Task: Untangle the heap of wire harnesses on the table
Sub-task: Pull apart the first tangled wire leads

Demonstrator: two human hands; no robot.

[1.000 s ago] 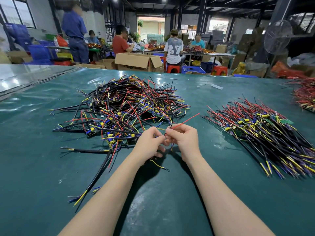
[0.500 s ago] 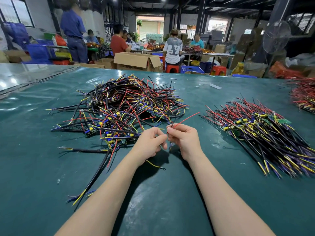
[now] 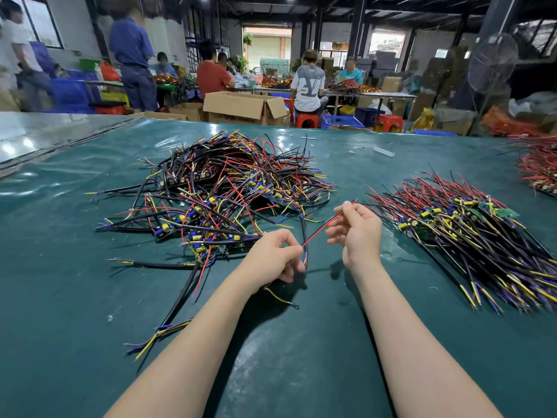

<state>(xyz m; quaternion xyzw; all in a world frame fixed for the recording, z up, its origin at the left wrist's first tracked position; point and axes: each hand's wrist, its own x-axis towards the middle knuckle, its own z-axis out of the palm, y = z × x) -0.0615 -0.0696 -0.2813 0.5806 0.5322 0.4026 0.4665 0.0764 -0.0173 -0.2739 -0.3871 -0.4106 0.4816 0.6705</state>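
I count two hands, my left hand (image 3: pixel 272 257) and right hand (image 3: pixel 357 227), and three wire piles on the green table (image 3: pixel 75 297): the tangled heap (image 3: pixel 223 194), a sorted pile (image 3: pixel 470 236) right of it, another pile (image 3: pixel 539 167) farther right

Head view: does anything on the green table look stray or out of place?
A small white strip lies alone on the table beyond both piles, unlike any wire. One black harness trails out of the tangled heap toward the person.
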